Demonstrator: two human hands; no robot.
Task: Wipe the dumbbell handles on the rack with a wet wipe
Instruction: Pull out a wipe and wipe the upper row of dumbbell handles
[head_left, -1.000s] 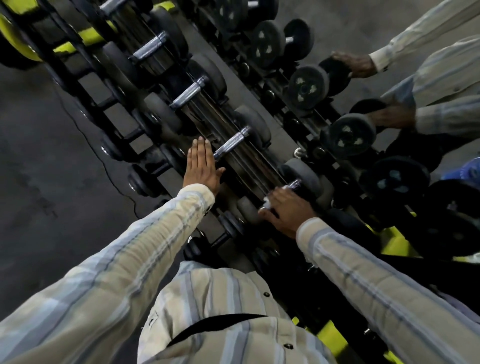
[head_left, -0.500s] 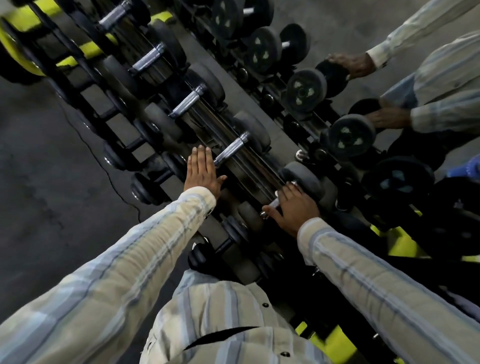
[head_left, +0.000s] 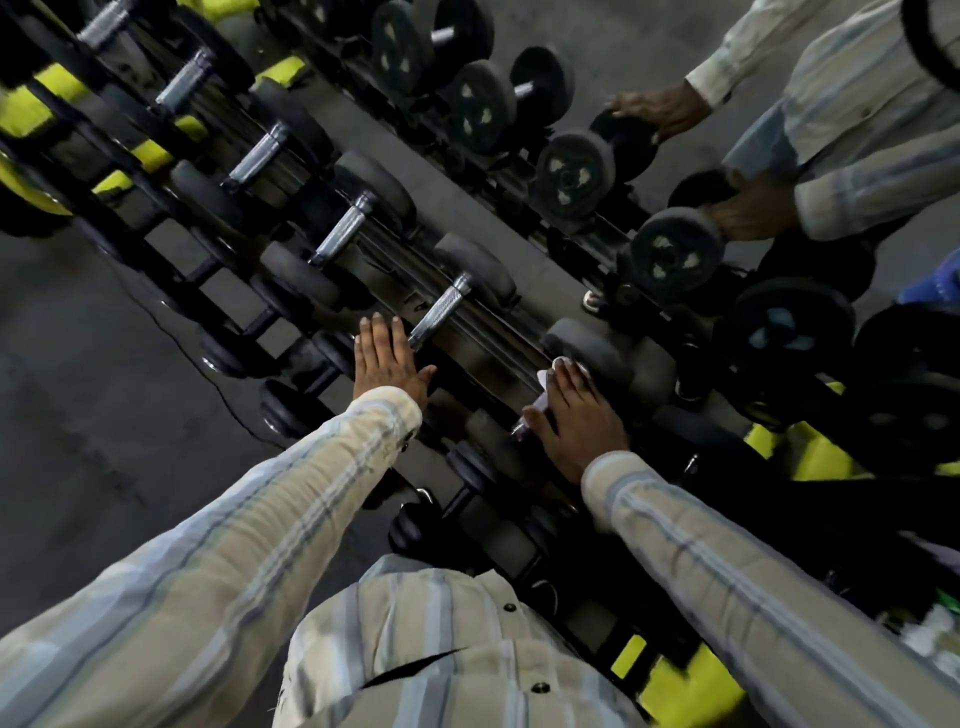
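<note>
Left hand (head_left: 387, 361) lies flat, fingers straight, on a round rubber dumbbell end beside a knurled chrome handle (head_left: 440, 317). Right hand (head_left: 576, 415) presses a crumpled white wipe (head_left: 545, 382) onto the next handle, fingers curled over it, on the black rack (head_left: 171, 270).

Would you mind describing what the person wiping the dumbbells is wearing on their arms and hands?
Both arms are covered by long shirt sleeves in a pale beige fabric with blue-grey stripes, ending in buttoned-looking cuffs at the wrists. The left hand and right hand are bare: no gloves, and no rings, watch or bands that can be made out. The same striped shirt, with dark buttons, shows at the chest.
</note>
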